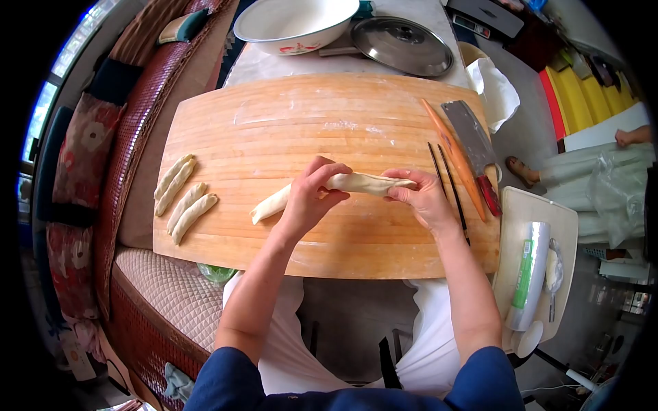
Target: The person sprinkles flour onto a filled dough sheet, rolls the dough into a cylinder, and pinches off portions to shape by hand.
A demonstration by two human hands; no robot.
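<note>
One pale dough roll (369, 183) is at the middle of the wooden board (308, 130); the left hand (315, 193) grasps it, the right hand (419, 196) pinches its right end. Light, even finger pressure should avoid thin spots; whether the dough length (271, 203) at left joins on is hidden

One head-worn camera looks forward and down from above and behind the left hand (310, 196) and right hand (423, 198), which lie near the middle of the view. It is near enough that both forearms (248, 298) run in from the lower edge, and its wide, bent field, dark at the corners, takes in the basin (295, 25) beyond the hands, the sofa (162, 291) left of the left hand and the tray (511, 229) right of the right hand.
</note>
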